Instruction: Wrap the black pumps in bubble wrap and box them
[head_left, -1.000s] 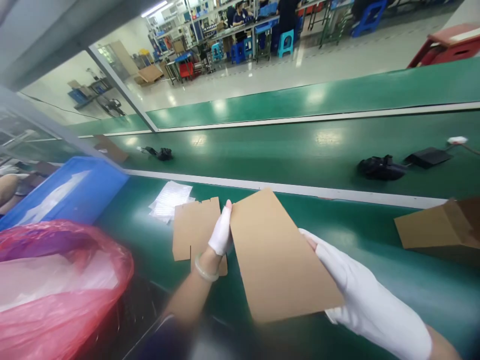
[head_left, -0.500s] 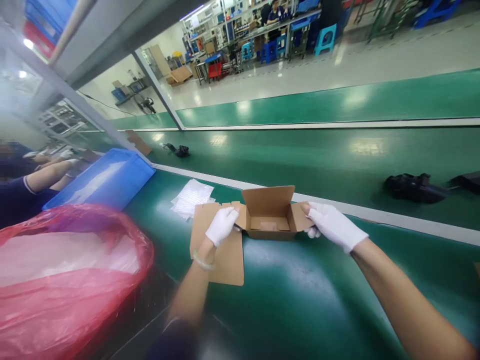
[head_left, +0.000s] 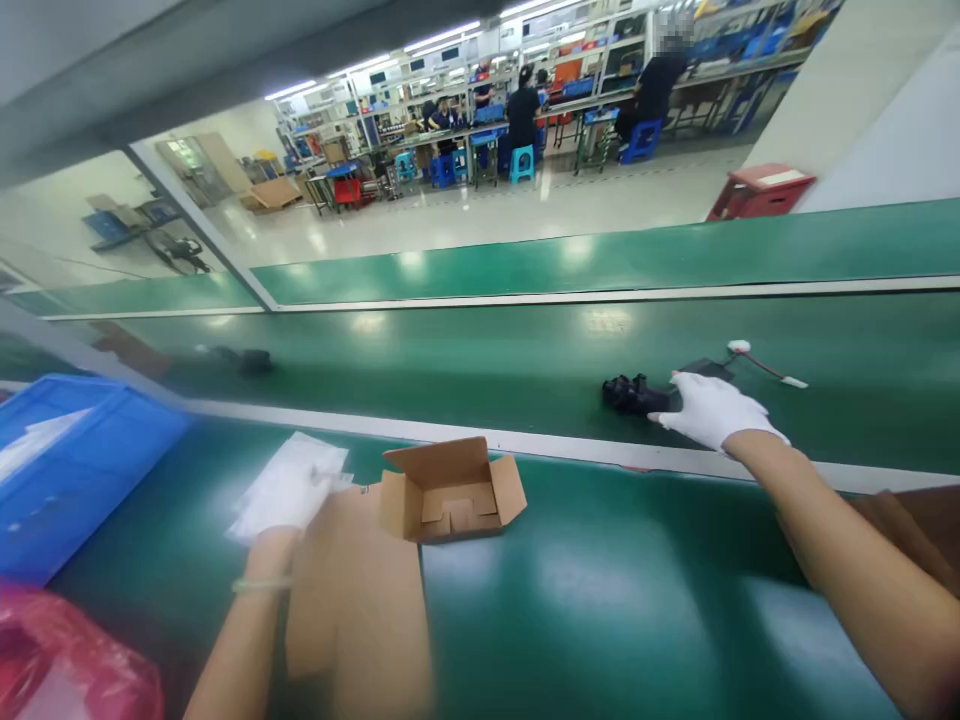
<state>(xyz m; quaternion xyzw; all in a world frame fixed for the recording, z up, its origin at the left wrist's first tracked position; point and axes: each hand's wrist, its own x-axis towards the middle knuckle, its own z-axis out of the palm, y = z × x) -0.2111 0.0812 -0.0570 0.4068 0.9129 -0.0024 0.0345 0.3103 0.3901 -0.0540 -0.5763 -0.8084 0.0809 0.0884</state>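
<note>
My right hand [head_left: 711,410], in a white glove, is at a black device [head_left: 634,395] on the green belt. Its thumb and forefinger are apart, with part of the device between them; I cannot see a firm grip. My left hand [head_left: 289,495], also gloved, is smeared by motion over the white plastic packets [head_left: 262,480], and its fingers cannot be made out. Between my hands a small brown cardboard box [head_left: 454,490] stands with its lid and side flaps open. Flat cardboard [head_left: 360,600] lies left of the box, nearer me.
A flat black piece [head_left: 705,370] and a cable with white connectors [head_left: 739,347] lie beyond my right hand. A blue bin [head_left: 97,470] and a pink plastic bag [head_left: 75,660] are at left. Brown cardboard [head_left: 915,525] is at right. A white strip [head_left: 555,443] divides table and belt.
Both hands have let go of the box flaps. My right hand has moved out to the black device, my left hand to the white packets. The view has turned right.
</note>
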